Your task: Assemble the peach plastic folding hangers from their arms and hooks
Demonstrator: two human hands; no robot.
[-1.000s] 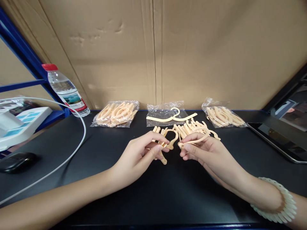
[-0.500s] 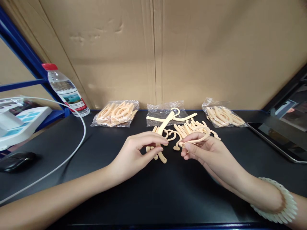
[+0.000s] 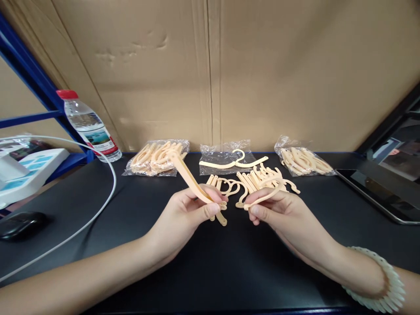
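Note:
Between its thumb and fingers my left hand (image 3: 197,208) pinches a beige hanger arm (image 3: 190,179), whose long end slants up and to the left. My right hand (image 3: 275,208) is closed on a curved beige hanger hook (image 3: 265,197), its narrow end pointing left toward the other piece. The two held parts are apart. Just beyond my hands lie loose hanger arms (image 3: 247,181) in a row and several loose hooks (image 3: 232,187), partly hidden by my fingers. Behind them, a hanger with hook and two arms (image 3: 234,164) lies on a clear plastic bag (image 3: 210,153).
Bagged hanger parts stand at the back left (image 3: 157,157) and back right (image 3: 305,161). On the left are a water bottle (image 3: 95,131), a white cable (image 3: 113,183), a black mouse (image 3: 22,225) and a white device (image 3: 33,168). A dark tablet (image 3: 377,197) lies at right.
My left hand has lifted a hanger arm off the pile and swung its long end over to the left. My right hand has lowered the hook slightly and shifted it a little left.

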